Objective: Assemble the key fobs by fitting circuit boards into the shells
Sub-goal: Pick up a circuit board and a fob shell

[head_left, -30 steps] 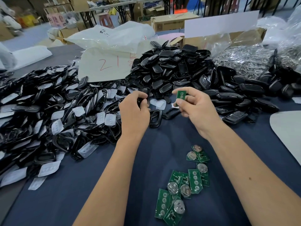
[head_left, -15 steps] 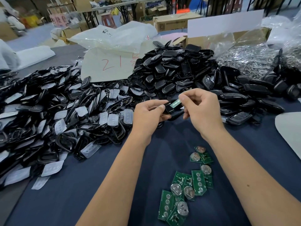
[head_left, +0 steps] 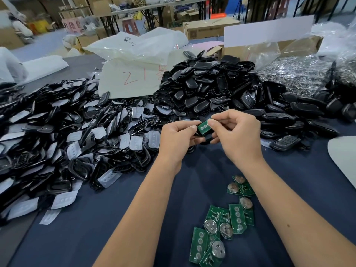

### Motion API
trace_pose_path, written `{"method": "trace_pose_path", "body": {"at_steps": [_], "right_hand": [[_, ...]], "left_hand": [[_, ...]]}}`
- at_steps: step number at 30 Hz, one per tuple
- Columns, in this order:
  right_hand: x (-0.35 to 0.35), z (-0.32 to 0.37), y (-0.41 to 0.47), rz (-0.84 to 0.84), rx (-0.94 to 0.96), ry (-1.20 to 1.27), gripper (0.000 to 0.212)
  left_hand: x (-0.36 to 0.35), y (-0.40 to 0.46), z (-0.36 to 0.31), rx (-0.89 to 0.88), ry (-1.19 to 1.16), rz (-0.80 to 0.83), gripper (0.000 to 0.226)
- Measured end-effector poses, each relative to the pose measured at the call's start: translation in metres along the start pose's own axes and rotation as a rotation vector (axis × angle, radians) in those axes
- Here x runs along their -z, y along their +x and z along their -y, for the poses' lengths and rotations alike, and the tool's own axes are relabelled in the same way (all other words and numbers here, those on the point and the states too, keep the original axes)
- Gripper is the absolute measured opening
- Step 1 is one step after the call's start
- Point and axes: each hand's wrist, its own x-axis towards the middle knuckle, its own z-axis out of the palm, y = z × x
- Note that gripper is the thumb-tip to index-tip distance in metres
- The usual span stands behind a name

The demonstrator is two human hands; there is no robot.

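Centrally, green circuit board face-up, long axis tilted up-right, pinched by right hand over left hand-gripped black shell.

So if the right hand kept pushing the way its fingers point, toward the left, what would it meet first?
Almost at once, the left hand: the right hand pinches a green circuit board over the black shell that the left hand grips. The board and shell lie between them, though depth is hard to judge.

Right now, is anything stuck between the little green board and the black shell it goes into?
Nothing visible. The green board, pinched by the right hand, sits right over the black shell in the left hand. Fingers hide the edges where they meet.
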Motion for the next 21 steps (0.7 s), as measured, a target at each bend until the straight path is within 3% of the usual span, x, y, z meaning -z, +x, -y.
{"method": "trace_pose_path", "body": {"at_steps": [6, 11, 21], "right_hand": [[-0.004, -0.002, -0.004, -0.021, 0.005, -0.056, 0.004], [-0.002, -0.005, 0.001, 0.083, -0.078, 0.085, 0.014], [-0.002, -0.007, 0.000, 0.055, -0.127, 0.052, 0.016]], "left_hand": [[-0.002, 0.000, 0.002, -0.048, 0.044, -0.032, 0.018], [0.003, 0.002, 0.002, -0.105, 0.055, -0.069, 0.019], [-0.004, 0.000, 0.006, -0.140, 0.078, -0.069, 0.013]]}}
